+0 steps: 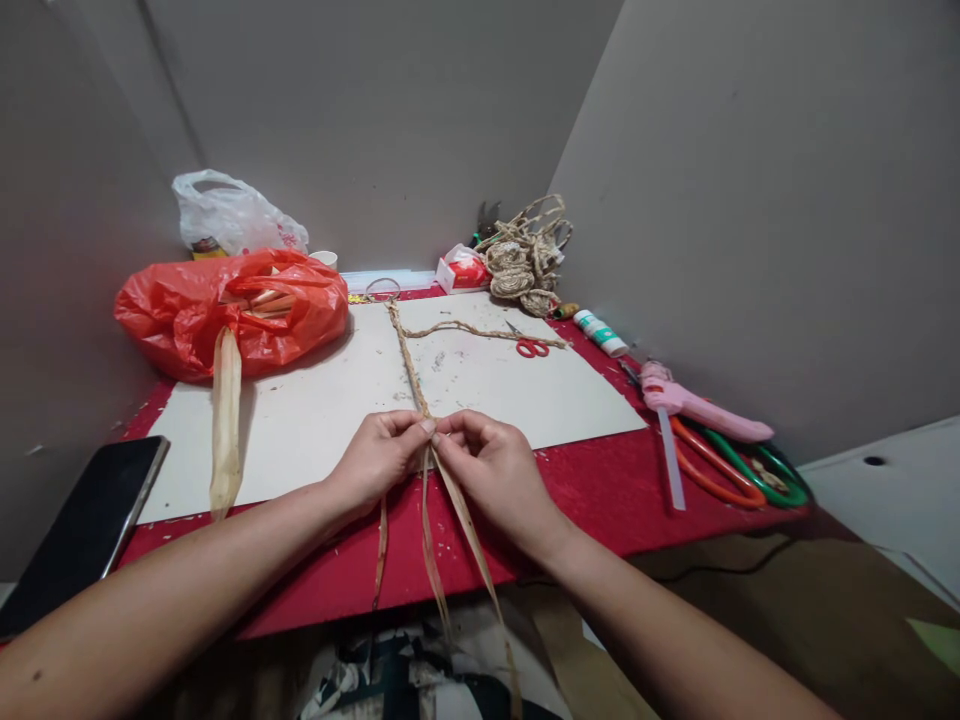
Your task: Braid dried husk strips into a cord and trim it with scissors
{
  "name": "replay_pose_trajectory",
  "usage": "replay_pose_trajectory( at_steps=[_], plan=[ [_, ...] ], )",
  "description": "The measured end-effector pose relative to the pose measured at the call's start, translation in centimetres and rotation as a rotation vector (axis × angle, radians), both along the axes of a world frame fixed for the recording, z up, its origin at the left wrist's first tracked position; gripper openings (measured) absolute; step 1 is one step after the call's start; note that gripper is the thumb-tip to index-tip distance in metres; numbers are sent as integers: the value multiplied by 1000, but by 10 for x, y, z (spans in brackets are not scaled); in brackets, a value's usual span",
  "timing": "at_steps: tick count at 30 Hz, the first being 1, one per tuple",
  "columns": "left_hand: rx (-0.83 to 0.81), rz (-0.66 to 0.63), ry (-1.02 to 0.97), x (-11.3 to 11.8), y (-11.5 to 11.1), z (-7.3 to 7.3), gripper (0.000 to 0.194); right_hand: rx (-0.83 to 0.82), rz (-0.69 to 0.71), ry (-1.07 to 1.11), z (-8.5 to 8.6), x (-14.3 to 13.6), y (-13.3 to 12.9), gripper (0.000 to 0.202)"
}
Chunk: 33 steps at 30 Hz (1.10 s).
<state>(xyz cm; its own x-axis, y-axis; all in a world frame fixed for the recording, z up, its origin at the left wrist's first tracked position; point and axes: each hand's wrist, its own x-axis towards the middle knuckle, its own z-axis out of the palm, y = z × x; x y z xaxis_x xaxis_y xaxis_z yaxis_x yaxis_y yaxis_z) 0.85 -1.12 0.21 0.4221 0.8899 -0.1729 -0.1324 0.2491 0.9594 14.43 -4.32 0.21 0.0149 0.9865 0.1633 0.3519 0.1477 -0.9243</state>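
Note:
A braided cord of dry plant fibre [410,365] runs from a thin ring [383,289] at the back of the white board toward me. Its near end is pinched between the fingertips of my left hand [386,455] and my right hand [491,465], which meet over the board's front edge. Below the fingers, several loose flat strands [469,525] hang past the table edge toward my lap. Another length of the braid [480,328] branches off to the right across the board. Red-handled scissors [532,348] lie beside that length.
Around the white board [300,430] on the red table stand a red plastic bag [172,315] with a dry strip [226,430] hanging out, coiled braids [514,270], a thread spool [600,333], a pink glue gun [705,410], large green-and-orange-handled shears [716,470] and a phone [82,520].

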Motion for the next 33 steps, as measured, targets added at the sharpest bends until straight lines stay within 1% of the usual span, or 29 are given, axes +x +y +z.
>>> replay_pose_trajectory(
  at_steps=[3, 4, 5, 8, 9, 10, 12, 14, 16, 17, 19, 21, 24, 27, 29, 30, 33],
  plan=[
    [-41, 22, -34, 0, 0, 1, 28, 4, 119, 15, 2, 7, -2, 18],
    [-54, 28, -36, 0, 0, 2, 26, 25, 135, -4, 4, 10, -3, 18],
    [-63, 30, -33, 0, 0, 2, 25, 61, 115, -42, 6, 14, -3, 19],
    [-68, 17, -16, -2, 2, 2, 25, 187, -69, -195, 14, 24, 1, 24],
    [-68, 4, -15, -3, 3, 1, 25, 203, -91, -234, 15, 26, 4, 28],
    [-67, -15, -16, -3, 3, 1, 26, 191, -66, -261, 16, 27, 8, 32],
    [-62, -58, -13, -5, 5, 1, 26, 107, 93, -277, 15, 27, 17, 37],
    [-56, -87, -7, -6, 6, 2, 27, 12, 282, -280, 13, 25, 26, 36],
    [-58, -112, 6, -7, 7, 4, 28, -48, 410, -306, 12, 24, 34, 39],
    [-62, -127, 10, -8, 7, 5, 27, -64, 448, -329, 12, 24, 37, 41],
    [-74, -170, 19, -8, 7, 7, 25, -99, 486, -380, 13, 24, 42, 43],
    [-77, -185, 35, -8, 6, 9, 23, -149, 511, -416, 14, 25, 45, 43],
    [-65, -133, 85, -8, 4, 11, 24, -220, 532, -417, 13, 25, 48, 46],
    [-38, -56, 127, -7, 3, 12, 25, -240, 545, -356, 12, 25, 50, 47],
    [-36, -33, 126, -7, 3, 12, 25, -215, 512, -339, 11, 25, 48, 47],
    [-44, -31, 119, -7, 3, 12, 25, -164, 448, -351, 12, 25, 45, 44],
    [-80, -32, 92, -7, 5, 10, 22, 125, 121, -414, 14, 26, 31, 28]
  ],
)
